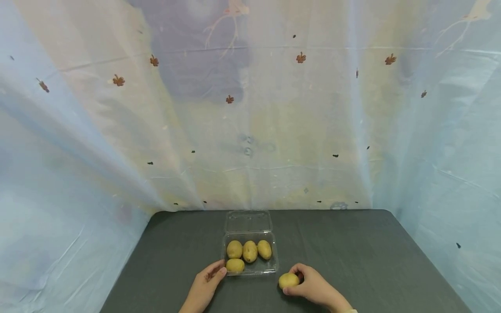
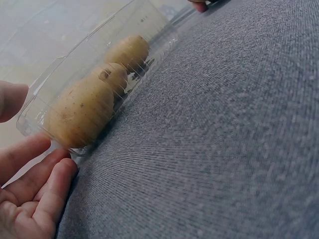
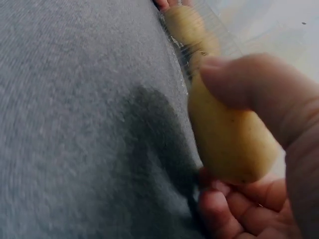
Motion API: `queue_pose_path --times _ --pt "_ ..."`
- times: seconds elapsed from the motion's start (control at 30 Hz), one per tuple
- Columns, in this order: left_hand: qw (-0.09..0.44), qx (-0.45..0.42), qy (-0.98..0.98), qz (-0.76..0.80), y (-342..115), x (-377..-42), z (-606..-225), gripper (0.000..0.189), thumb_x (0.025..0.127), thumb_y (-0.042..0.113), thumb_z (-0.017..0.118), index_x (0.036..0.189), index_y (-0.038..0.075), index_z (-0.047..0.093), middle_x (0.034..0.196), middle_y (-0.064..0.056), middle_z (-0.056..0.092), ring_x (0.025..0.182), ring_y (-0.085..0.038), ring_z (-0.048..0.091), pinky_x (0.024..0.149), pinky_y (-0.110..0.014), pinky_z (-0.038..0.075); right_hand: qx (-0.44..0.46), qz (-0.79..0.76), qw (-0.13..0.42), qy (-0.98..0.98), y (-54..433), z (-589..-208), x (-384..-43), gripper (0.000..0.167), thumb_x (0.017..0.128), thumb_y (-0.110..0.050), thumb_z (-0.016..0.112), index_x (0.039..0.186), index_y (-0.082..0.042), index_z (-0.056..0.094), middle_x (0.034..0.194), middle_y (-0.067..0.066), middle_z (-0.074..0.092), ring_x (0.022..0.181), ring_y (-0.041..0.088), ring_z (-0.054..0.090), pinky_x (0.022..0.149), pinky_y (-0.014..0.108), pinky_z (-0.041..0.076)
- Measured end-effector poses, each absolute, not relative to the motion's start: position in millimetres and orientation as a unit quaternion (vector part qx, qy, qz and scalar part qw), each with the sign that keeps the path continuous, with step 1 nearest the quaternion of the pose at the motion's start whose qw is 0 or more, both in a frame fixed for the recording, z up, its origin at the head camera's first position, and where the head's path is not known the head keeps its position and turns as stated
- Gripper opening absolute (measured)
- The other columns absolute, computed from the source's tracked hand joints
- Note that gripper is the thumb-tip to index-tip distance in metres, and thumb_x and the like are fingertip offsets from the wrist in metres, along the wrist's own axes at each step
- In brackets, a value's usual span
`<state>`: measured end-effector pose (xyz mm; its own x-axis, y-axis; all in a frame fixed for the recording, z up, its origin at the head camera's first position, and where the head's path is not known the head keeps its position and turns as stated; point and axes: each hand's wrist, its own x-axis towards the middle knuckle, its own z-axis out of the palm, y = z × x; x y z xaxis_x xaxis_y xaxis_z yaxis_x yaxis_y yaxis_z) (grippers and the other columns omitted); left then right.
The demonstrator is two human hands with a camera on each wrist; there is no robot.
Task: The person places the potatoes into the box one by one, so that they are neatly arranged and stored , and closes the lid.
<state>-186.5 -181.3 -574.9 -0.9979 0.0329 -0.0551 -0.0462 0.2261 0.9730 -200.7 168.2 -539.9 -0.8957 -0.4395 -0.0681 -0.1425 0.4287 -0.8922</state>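
A clear plastic clamshell box [image 1: 258,273] sits on the table with its lid [image 1: 248,221] folded back. Several yellow potatoes lie inside: a back row and one potato [image 1: 235,265] at the front left. My left hand [image 1: 206,282] is at the box's front left corner. In the left wrist view its fingers [image 2: 37,174] touch the outer wall, while the thumb stands apart from them near the rim. To the right of the box, my right hand [image 1: 311,284] grips another potato [image 3: 232,134] between thumb and fingers, just above the table.
A dark grey cloth covers the table [image 1: 352,248]. Behind it and along both sides hangs a pale patterned plastic curtain [image 1: 274,121]. The raised lid lies near the table's back edge.
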Motion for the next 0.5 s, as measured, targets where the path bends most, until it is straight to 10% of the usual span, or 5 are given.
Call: queue_pose_path --times 0.5 --pt "0.035 -0.005 0.781 0.624 -180.5 -184.9 -573.1 0.061 0.096 0.045 0.058 0.137 0.0 0.053 0.135 -0.017 0.055 0.122 -0.029 0.053 0.096 -0.039 0.048 -0.079 -0.519 0.025 0.851 160.1 -516.7 -213.1 0.052 0.076 -0.032 0.084 0.106 -0.006 0.051 0.091 0.006 0.057 0.072 0.018 0.053 0.057 0.027 0.047"
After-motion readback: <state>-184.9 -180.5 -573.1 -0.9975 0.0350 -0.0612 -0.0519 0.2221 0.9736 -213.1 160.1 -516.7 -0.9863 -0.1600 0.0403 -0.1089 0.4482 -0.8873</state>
